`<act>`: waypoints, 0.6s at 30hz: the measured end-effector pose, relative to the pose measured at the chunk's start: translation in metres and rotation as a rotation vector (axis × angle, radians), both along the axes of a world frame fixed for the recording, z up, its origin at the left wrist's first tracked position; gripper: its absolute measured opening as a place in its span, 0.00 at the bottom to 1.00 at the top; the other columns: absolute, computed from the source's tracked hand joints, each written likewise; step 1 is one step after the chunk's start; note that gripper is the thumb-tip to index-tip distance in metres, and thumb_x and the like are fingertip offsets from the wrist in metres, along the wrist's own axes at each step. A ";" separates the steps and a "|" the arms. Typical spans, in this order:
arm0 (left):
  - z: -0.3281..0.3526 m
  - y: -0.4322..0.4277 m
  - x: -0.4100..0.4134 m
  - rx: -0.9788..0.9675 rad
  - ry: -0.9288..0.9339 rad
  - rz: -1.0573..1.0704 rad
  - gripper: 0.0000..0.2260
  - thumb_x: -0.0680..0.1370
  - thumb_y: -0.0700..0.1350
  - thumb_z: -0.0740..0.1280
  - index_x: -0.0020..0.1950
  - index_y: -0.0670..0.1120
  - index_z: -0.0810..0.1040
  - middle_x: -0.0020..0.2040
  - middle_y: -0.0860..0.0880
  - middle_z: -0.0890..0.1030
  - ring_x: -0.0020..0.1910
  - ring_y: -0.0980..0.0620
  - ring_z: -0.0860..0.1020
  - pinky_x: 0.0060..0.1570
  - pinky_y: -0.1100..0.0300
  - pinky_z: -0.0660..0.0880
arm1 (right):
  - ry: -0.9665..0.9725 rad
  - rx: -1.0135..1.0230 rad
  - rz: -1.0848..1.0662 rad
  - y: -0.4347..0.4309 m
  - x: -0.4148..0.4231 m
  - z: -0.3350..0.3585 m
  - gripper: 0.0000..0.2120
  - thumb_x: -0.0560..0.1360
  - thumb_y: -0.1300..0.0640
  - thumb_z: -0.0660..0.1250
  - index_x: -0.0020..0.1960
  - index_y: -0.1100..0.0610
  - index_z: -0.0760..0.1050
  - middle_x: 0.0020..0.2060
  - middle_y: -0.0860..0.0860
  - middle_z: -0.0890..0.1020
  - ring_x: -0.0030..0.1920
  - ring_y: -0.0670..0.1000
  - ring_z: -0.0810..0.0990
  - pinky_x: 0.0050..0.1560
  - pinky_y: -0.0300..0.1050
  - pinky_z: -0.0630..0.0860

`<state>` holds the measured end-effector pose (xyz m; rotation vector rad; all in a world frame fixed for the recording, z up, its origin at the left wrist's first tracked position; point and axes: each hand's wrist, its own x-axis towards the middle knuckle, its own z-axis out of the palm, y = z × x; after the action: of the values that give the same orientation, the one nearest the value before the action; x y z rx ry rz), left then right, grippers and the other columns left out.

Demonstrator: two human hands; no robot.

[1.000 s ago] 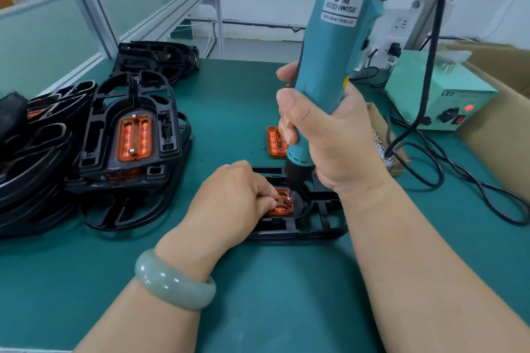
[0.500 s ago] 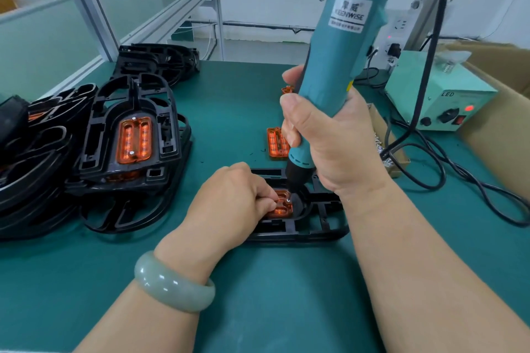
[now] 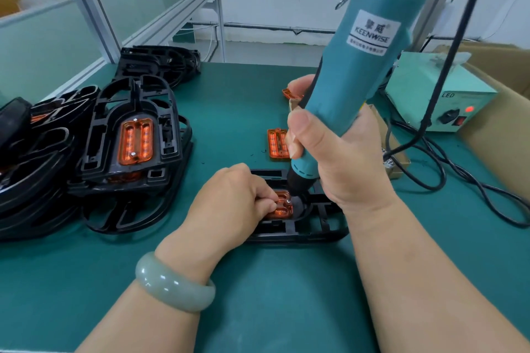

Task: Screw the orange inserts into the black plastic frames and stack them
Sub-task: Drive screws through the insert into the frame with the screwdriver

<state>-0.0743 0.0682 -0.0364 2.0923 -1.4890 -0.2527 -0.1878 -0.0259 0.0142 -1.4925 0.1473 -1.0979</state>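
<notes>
So, right hand (image 3: 344,157) wrapped tight round teal screwdriver (image 3: 367,66), tool tilted, tip down on orange insert (image 3: 282,210) — insert sits in black frame (image 3: 315,232) mid-tabletop (image 3: 258,309), toward front edge. Left hand (image 3: 229,203) fingers curled, pinching insert's left end. Finished stack (image 3: 129,152) at left edge (orange showing on top one). Spare insert (image 3: 276,143) lies just behind frame.

A pale green power supply box (image 3: 413,86) is sitting on the green mat (image 3: 86,281), with black cables (image 3: 487,192) trailing beside a cardboard box (image 3: 500,137).
</notes>
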 end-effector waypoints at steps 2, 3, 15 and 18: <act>0.000 0.000 0.000 0.006 0.007 -0.008 0.05 0.72 0.49 0.72 0.45 0.58 0.84 0.32 0.61 0.69 0.43 0.52 0.72 0.40 0.59 0.68 | -0.050 -0.013 -0.007 0.000 -0.004 -0.002 0.08 0.71 0.56 0.70 0.50 0.52 0.76 0.27 0.47 0.75 0.26 0.50 0.73 0.33 0.44 0.71; 0.000 0.001 0.000 0.002 0.015 -0.009 0.04 0.72 0.49 0.72 0.45 0.58 0.84 0.33 0.61 0.69 0.44 0.52 0.72 0.42 0.58 0.70 | -0.079 -0.005 -0.003 -0.001 -0.006 -0.003 0.07 0.72 0.57 0.69 0.50 0.52 0.76 0.26 0.47 0.75 0.25 0.50 0.72 0.33 0.43 0.71; 0.001 0.003 -0.002 -0.002 0.063 -0.006 0.04 0.72 0.49 0.72 0.43 0.58 0.84 0.34 0.61 0.71 0.41 0.57 0.72 0.42 0.60 0.71 | -0.334 0.200 -0.068 -0.018 -0.023 0.003 0.05 0.77 0.59 0.65 0.50 0.56 0.70 0.29 0.45 0.74 0.27 0.45 0.72 0.34 0.41 0.69; 0.001 0.004 -0.003 -0.066 0.064 0.000 0.05 0.71 0.47 0.73 0.44 0.58 0.84 0.30 0.61 0.72 0.39 0.56 0.73 0.40 0.58 0.72 | -0.355 0.308 -0.154 -0.022 -0.022 0.001 0.02 0.76 0.60 0.62 0.48 0.55 0.71 0.28 0.47 0.72 0.27 0.46 0.71 0.34 0.41 0.70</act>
<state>-0.0776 0.0723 -0.0358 2.0138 -1.4406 -0.2641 -0.2102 -0.0482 0.0148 -1.0080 0.1757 -1.3790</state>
